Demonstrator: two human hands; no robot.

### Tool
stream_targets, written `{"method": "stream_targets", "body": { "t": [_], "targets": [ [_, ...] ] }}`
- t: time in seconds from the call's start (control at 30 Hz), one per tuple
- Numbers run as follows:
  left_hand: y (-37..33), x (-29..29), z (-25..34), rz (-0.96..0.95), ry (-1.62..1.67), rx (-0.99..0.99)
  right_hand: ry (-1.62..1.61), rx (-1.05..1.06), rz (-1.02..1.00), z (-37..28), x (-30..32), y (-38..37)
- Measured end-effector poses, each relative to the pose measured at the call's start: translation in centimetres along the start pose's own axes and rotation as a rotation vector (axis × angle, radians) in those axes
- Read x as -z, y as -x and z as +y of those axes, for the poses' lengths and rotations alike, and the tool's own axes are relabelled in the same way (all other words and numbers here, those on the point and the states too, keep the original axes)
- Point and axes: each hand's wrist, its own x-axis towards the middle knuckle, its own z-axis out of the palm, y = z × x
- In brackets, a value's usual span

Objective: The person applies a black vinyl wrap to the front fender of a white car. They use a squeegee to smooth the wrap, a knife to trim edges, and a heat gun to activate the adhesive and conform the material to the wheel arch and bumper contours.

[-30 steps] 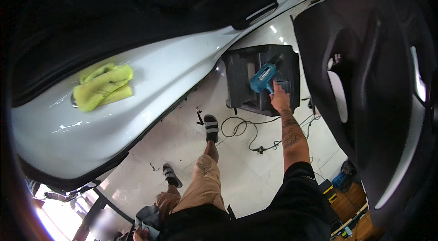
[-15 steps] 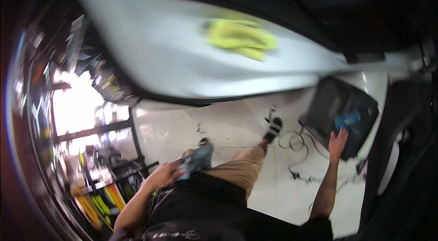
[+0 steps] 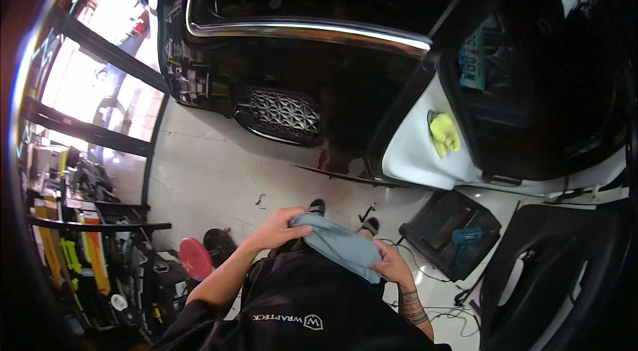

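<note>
A grey-blue cloth (image 3: 339, 248) is stretched in front of my body, held at both ends. My left hand (image 3: 279, 228) grips its left end, with the thumb on top. At the lower right end, my right hand (image 3: 393, 263) has its fingers closed on the fabric. Ahead of me stands a car with a glossy black body panel (image 3: 292, 65). On its white door-opening panel (image 3: 415, 152) lies a crumpled yellow cloth (image 3: 444, 134), out of reach of both hands.
A black box (image 3: 425, 231) with a teal tool (image 3: 466, 236) on it sits on the floor, cables around it. An open black car door (image 3: 551, 271) stands at the right. Left are a crowded tool rack (image 3: 80, 251) and a red round disc (image 3: 195, 259).
My right hand has come from above the black box to the cloth and grips its other end. The cloth is now spread between both hands. My view has swung left along the car.
</note>
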Motion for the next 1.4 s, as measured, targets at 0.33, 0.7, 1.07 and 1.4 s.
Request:
{"method": "stream_targets", "body": {
  "t": [0.33,0.7,1.07,1.4],
  "targets": [
    [4.8,3.8,-4.3,0.04,-0.61,-0.388,0.884,0.201,-0.298,-17.6,-8.7,-8.6],
    [29.7,10.1,10.8,0.522,0.263,-1.394,0.563,1.043,-1.098,-28.9,-15.5,1.1],
    [7.6,7.2,13.9,-0.335,-0.256,-0.737,1.728,0.835,-0.713,-34.5,-14.4,4.3],
    [-5.5,6.4,-1.0,0.338,-0.968,-0.663,-0.246,0.977,-0.057,-20.9,-7.4,2.3]
  ]
}}
